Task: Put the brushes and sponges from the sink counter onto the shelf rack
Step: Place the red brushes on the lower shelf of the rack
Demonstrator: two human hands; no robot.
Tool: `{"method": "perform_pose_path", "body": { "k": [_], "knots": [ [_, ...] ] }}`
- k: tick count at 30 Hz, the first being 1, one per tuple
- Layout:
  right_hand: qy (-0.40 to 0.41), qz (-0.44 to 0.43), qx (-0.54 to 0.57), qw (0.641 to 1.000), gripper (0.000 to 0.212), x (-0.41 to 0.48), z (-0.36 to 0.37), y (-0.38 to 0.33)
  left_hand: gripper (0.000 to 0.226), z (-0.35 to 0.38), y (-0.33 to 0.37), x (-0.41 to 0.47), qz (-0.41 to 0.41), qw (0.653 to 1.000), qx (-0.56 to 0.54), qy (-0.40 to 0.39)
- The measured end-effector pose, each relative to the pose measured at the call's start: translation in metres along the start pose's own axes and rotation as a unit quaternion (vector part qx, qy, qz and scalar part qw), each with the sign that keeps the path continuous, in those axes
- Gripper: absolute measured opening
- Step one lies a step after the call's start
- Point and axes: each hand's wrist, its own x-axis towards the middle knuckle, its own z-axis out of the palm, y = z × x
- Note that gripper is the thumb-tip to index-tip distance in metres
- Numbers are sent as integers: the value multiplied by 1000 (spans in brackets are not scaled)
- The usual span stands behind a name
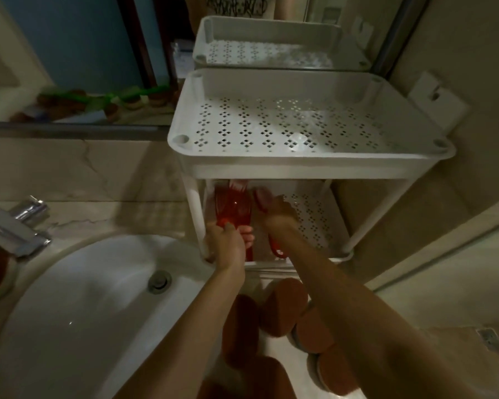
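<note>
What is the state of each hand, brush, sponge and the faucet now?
left hand: grips a red brush at the lower shelf.
right hand: grips a red-handled brush over that shelf.
brown sponges: lying on the counter, not yet on the shelf rack.
faucet: no water seen running.

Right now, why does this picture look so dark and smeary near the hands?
Head view: the light is dim and warm; motion blur smears the left hand gripping a red translucent plastic brush and the right hand holding another red-handled brush; glare glints on the chrome tap.
</note>
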Motion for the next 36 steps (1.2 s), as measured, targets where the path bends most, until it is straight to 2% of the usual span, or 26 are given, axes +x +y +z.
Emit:
{"method": "perform_pose_path", "body": {
  "k": [7,10,12,14,15,17,18,20,22,24,26,28,32,35,36],
  "knots": [
    [11,-53,-88,995,44,3,23,4,32,4,-2,8,2,1000,-8,6],
    [2,-62,-90,994,46,4,25,9,27,5,-3,5,5,1000,-12,7],
    [31,-64,-69,995,45,3,21,10,26,6,-6,2,-4,1000,-21,-2],
    [87,-61,5,994,46,0,12,11,28,7,-10,0,-14,1000,-21,-10],
    [83,-54,83,992,47,-3,5,10,30,7,-13,-1,-16,1000,-17,-14],
    [5,-33,263,964,49,-8,-9,9,30,10,-17,-4,-13,999,-1,-32],
    [-33,-25,315,948,45,-12,-16,8,27,12,-18,-6,-8,999,14,-45],
    [-80,-13,369,926,24,-16,-25,12,15,17,-19,-9,-1,996,44,-80],
    [-86,14,411,907,10,-17,-29,17,6,22,-18,-13,-6,988,90,-123],
    [-85,43,430,898,20,-14,-31,24,6,25,-16,-16,-6,970,162,-179],
    [-72,59,423,901,25,-6,-33,31,10,25,-14,-16,4,943,232,-238],
    [-39,80,375,923,25,4,-30,40,19,20,-13,-9,22,918,295,-264],
    [-25,76,199,977,20,16,-21,55,26,7,-10,7,114,888,412,-167],
    [-42,58,109,991,19,15,-13,59,32,-2,-7,11,180,817,534,-121],
    [-45,51,89,994,21,14,-11,58,35,-3,-6,12,189,803,553,-119]
  ]
}}
